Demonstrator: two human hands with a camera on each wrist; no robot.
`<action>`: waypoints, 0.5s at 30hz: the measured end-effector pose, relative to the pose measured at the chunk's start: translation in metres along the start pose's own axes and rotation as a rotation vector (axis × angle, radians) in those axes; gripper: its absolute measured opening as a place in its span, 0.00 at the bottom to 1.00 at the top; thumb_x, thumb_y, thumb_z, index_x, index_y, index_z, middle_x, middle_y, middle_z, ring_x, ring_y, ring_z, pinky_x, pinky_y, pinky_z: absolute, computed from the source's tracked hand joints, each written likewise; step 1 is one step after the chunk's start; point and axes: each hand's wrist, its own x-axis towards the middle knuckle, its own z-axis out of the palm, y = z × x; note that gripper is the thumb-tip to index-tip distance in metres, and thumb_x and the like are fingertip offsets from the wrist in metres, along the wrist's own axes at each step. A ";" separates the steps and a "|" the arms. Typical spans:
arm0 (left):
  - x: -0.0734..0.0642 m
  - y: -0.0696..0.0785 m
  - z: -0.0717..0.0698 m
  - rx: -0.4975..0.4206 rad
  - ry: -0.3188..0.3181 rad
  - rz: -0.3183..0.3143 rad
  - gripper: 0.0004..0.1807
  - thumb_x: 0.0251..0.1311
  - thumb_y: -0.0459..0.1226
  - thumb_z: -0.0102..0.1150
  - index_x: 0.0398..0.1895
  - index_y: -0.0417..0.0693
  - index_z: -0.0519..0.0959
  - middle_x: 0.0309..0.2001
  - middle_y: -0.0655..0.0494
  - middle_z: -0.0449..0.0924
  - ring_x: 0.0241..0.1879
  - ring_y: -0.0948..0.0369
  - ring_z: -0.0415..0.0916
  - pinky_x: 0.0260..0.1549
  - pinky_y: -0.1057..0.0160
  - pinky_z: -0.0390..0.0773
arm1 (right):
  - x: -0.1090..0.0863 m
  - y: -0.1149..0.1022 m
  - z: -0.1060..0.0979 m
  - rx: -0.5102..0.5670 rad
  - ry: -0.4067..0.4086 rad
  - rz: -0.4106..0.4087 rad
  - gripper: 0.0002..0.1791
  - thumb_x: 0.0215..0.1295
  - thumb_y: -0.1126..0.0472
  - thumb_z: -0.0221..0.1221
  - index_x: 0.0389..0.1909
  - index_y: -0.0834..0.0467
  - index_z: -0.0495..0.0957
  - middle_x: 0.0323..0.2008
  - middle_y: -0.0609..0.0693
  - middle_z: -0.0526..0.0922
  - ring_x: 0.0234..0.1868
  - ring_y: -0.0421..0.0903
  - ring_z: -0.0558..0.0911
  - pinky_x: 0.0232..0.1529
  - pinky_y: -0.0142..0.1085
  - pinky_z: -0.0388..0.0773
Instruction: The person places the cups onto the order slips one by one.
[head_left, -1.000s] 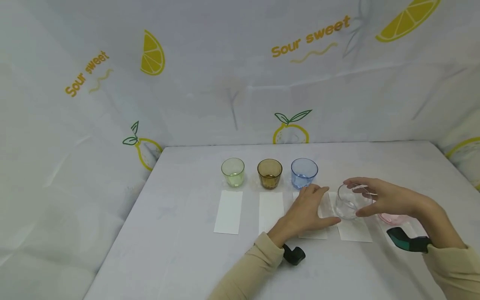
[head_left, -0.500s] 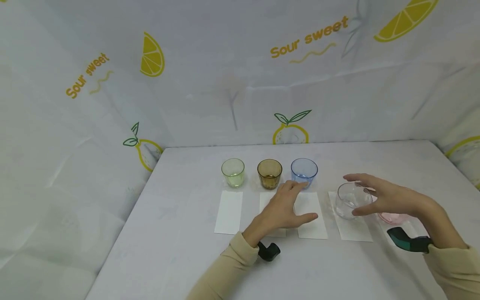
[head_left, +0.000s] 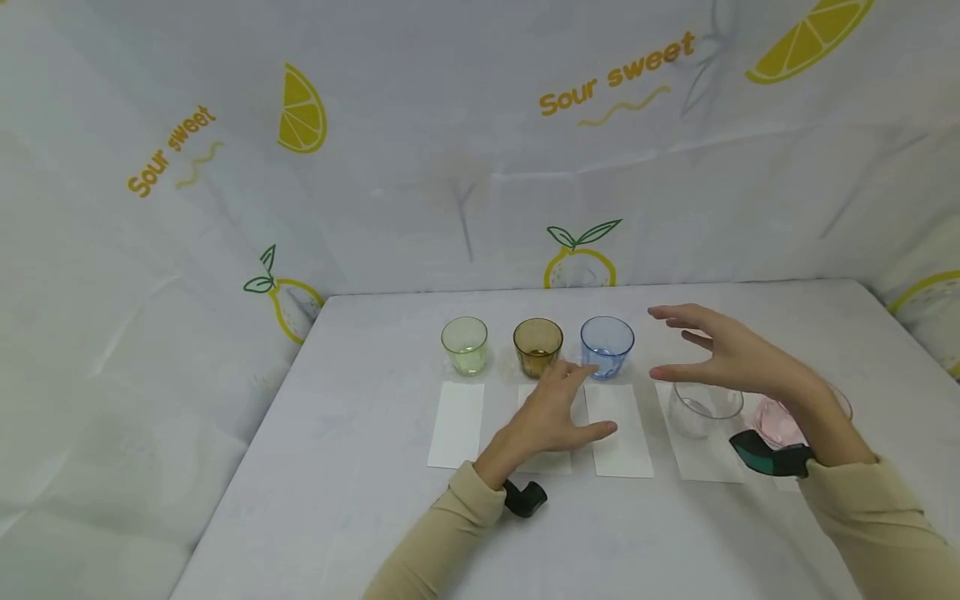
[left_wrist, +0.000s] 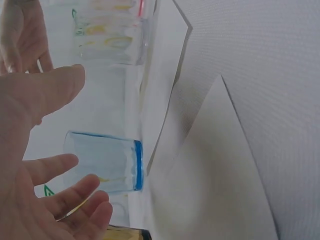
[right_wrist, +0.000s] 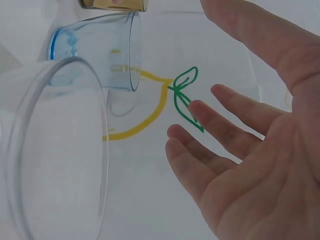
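My right hand (head_left: 723, 354) hovers above and behind a clear glass (head_left: 697, 423), fingers spread and holding nothing. That glass stands upright on a white paper card (head_left: 712, 467); its rim is partly behind the hand. My left hand (head_left: 551, 408) reaches over another card, thumb apart from the fingers and nothing in its grasp. Its fingertips overlap the lower part of a blue glass (head_left: 607, 342) in the head view. The left wrist view shows the blue glass (left_wrist: 100, 160) beyond those fingers. A pink glass (head_left: 776, 421) is partly hidden by the right wrist.
A green glass (head_left: 465, 346) and an amber glass (head_left: 537, 342) stand in the back row left of the blue one. White cards lie in front of them, such as the leftmost card (head_left: 456, 425). A lemon-print cloth (head_left: 420, 200) hangs behind the white table (head_left: 337, 467).
The left hand has moved left, away from the clear glass. My right hand has left that glass, rising up and leftward towards the blue one; the glass stays on its card.
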 end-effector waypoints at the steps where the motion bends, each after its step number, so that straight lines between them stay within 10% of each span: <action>1: 0.001 0.000 0.001 0.004 -0.004 -0.003 0.44 0.61 0.58 0.67 0.77 0.51 0.64 0.69 0.49 0.69 0.67 0.56 0.68 0.62 0.60 0.76 | 0.004 -0.002 0.001 0.004 -0.002 -0.006 0.46 0.59 0.53 0.74 0.75 0.61 0.62 0.74 0.65 0.65 0.70 0.74 0.68 0.65 0.66 0.67; 15: 0.005 -0.006 0.008 0.022 -0.018 -0.019 0.45 0.60 0.59 0.68 0.77 0.53 0.64 0.68 0.49 0.70 0.68 0.56 0.68 0.63 0.59 0.76 | 0.045 -0.013 0.016 0.056 -0.031 -0.005 0.46 0.59 0.52 0.74 0.74 0.61 0.64 0.75 0.64 0.63 0.73 0.72 0.65 0.71 0.65 0.63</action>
